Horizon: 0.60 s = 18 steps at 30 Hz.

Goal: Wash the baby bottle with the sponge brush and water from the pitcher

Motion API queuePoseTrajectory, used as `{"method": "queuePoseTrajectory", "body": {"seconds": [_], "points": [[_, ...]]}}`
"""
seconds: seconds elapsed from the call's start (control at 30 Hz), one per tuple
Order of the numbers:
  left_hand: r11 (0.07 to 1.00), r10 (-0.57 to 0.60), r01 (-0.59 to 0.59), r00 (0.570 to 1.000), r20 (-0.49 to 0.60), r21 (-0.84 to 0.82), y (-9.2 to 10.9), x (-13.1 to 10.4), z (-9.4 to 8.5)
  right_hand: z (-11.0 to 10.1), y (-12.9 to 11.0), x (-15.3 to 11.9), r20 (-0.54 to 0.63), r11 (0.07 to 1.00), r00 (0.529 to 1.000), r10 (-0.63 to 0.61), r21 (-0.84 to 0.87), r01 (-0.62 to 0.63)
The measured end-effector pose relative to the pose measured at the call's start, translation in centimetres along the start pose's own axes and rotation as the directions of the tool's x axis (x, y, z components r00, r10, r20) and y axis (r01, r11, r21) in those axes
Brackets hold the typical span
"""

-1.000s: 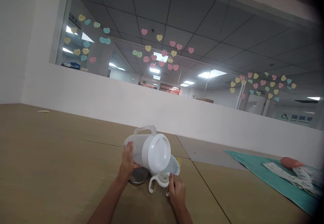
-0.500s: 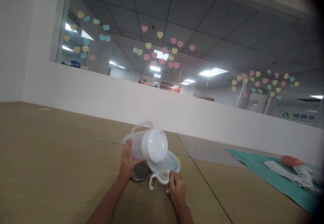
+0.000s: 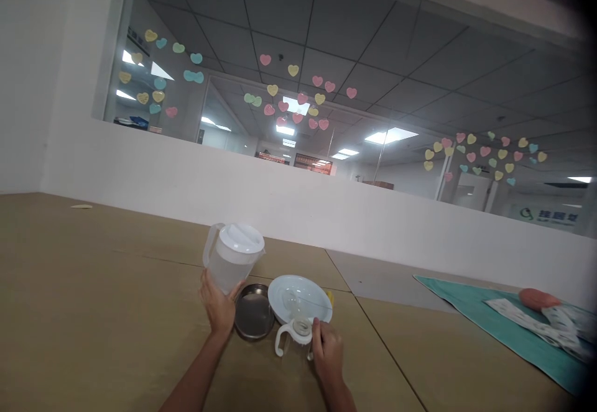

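A translucent pitcher (image 3: pixel 231 266) with a white lid and side handle leans slightly, held from below by my left hand (image 3: pixel 219 306). My right hand (image 3: pixel 328 345) is closed on the right handle of a small clear bottle with a white two-handled collar (image 3: pixel 301 330); its mouth is uncovered. Behind the bottle lies a pale blue bowl (image 3: pixel 301 291) with a clear dome-shaped piece (image 3: pixel 293 302) in it. A round metal tin (image 3: pixel 254 312) stands between the pitcher and the bottle.
At the right, a teal cloth (image 3: pixel 494 325) carries a patterned white cloth (image 3: pixel 527 324) and a salmon-coloured object (image 3: pixel 538 299). Something yellow (image 3: pixel 330 298) shows beside the bowl. A white wall (image 3: pixel 280 194) with a window above borders the table (image 3: pixel 116 312).
The pitcher has moved left and turned from strongly tilted to nearly upright in my left hand. The metal tin and the bowl are now uncovered. My right hand stays on the bottle.
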<state>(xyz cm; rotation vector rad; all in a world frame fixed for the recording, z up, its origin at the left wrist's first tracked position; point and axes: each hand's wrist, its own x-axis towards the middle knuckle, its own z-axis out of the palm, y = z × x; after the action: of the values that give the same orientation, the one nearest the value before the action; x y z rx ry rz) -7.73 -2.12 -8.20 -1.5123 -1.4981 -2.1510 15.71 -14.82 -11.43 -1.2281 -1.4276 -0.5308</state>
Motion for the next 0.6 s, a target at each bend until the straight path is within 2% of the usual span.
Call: {"method": "queuePoseTrajectory", "body": {"seconds": [0.2, 0.3, 0.37, 0.5, 0.53, 0.6], "points": [[0.996, -0.089, 0.090, 0.995, -0.039, 0.014, 0.4, 0.4, -0.4, -0.2, -0.1, -0.1, 0.033, 0.997, 0.996, 0.078, 0.012, -0.079], [0.988, -0.133, 0.136, 0.990, -0.056, 0.065, 0.5, 0.5, -0.5, -0.4, -0.3, 0.0, -0.016, 0.985, 0.985, 0.173, 0.020, -0.173], [0.981, -0.163, 0.167, 0.986, -0.045, 0.103, 0.7, 0.5, -0.5, -0.6, -0.2, 0.2, -0.097, 0.962, 0.957, 0.273, -0.003, -0.274], [0.964, -0.204, 0.205, 0.979, -0.023, 0.168, 1.9, 0.3, -0.6, -0.8, 0.5, 0.5, -0.282, 0.888, 0.865, 0.415, -0.080, -0.452], [0.967, -0.179, 0.180, 0.984, -0.024, 0.179, 2.3, 0.1, -0.6, -0.7, 0.9, 0.5, -0.308, 0.871, 0.846, 0.435, -0.094, -0.482], [0.984, -0.060, 0.059, 0.998, 0.001, 0.169, 3.2, -0.2, -0.6, -0.4, 2.0, 0.2, -0.329, 0.839, 0.819, 0.470, -0.123, -0.531]]}}
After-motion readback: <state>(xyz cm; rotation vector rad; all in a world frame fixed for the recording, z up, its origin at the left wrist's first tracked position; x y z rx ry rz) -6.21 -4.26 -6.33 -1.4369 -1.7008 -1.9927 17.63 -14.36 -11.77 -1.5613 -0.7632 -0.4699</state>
